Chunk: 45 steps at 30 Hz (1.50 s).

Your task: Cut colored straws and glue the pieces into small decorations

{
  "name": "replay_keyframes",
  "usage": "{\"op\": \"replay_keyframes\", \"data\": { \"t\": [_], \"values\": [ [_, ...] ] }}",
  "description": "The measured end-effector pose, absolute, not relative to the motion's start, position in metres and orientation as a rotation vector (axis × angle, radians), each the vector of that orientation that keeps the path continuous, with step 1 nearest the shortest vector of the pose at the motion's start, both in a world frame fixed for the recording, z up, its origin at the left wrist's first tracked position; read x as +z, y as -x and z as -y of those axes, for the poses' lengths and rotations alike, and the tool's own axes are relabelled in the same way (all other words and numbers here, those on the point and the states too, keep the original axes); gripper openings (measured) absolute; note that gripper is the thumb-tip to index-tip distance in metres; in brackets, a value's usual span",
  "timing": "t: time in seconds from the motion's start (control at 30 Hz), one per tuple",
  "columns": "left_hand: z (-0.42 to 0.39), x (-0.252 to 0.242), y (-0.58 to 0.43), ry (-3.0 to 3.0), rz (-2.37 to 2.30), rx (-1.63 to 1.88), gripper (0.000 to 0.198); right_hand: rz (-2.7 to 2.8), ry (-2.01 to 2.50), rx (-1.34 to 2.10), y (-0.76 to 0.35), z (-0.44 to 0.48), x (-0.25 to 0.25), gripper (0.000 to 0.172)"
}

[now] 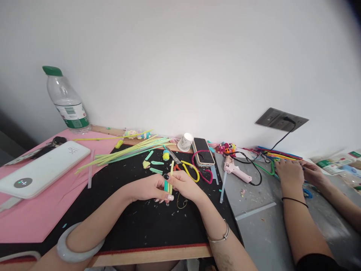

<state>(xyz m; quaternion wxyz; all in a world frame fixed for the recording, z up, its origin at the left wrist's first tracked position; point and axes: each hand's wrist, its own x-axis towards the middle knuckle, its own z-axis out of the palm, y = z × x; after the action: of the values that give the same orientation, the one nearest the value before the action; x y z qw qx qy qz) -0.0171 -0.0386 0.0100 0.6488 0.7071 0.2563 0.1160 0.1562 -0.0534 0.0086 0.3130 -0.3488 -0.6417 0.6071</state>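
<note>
Over the black mat [135, 229], my left hand [149, 187] and my right hand [186, 184] meet, both closed on short teal and yellow pipe cleaner pieces [170, 188]. One yellow end sticks up above the fingers; the fingertips partly hide the rest. Just beyond lie loose green folded pieces [156, 163], a small yellow-and-teal coil [166, 155] and scissors [197, 176] with yellow handles. Farther back to the left, a bundle of yellow-green pipe cleaners [126, 152] is spread across the mat and pink sheet. A bent magenta pipe cleaner [208, 177] lies right of the scissors.
A white power bank [56, 162] and bottle [69, 105] stand left on the pink sheet [31, 222]. A paper cup [185, 142], phone [203, 148] and corded pink glue gun [238, 172] sit at the back and right. Another person's hands [289, 171] work at far right.
</note>
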Motion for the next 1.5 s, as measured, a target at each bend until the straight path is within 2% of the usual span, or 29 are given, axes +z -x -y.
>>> {"op": "replay_keyframes", "data": {
  "t": [0.23, 0.4, 0.57, 0.67, 0.73, 0.8, 0.87, 1.0, 1.27, 1.5],
  "values": [
    [0.04, 0.013, 0.019, -1.513, -0.611, 0.202, 0.029, 1.667, 0.931, 1.645, -0.157, 0.054, 0.013, 0.044],
    [0.033, 0.012, 0.018, -1.408, -0.765, 0.518, 0.033, 1.239, 0.986, 1.43, -0.159, 0.046, 0.006, 0.044],
    [0.02, 0.007, 0.034, -1.671, -1.519, 0.898, 0.045, 1.053, 1.016, 1.214, -0.16, 0.042, 0.006, 0.044],
    [0.016, 0.011, 0.047, -1.813, -1.936, 0.857, 0.05, 1.049, 1.043, 1.172, -0.16, 0.042, 0.005, 0.044],
    [0.018, 0.016, 0.051, -1.854, -2.029, 0.89, 0.049, 1.05, 1.055, 1.146, -0.16, 0.043, 0.004, 0.044],
    [0.022, 0.021, 0.049, -1.964, -1.932, 1.031, 0.044, 1.057, 1.064, 1.121, -0.159, 0.043, 0.002, 0.044],
    [0.027, 0.022, 0.041, -2.127, -1.64, 1.085, 0.039, 1.078, 1.07, 1.095, -0.158, 0.043, -0.001, 0.045],
    [0.035, 0.017, 0.022, -2.297, -1.136, 0.853, 0.028, 1.149, 1.087, 1.056, -0.155, 0.044, -0.006, 0.045],
    [0.036, 0.006, 0.012, -2.539, -1.107, 0.789, 0.026, 1.236, 1.134, 1.062, -0.15, 0.046, -0.011, 0.045],
    [0.035, 0.002, 0.012, -2.672, -1.194, 0.831, 0.034, 1.242, 1.113, 1.075, -0.147, 0.047, -0.01, 0.044]
  ]
}}
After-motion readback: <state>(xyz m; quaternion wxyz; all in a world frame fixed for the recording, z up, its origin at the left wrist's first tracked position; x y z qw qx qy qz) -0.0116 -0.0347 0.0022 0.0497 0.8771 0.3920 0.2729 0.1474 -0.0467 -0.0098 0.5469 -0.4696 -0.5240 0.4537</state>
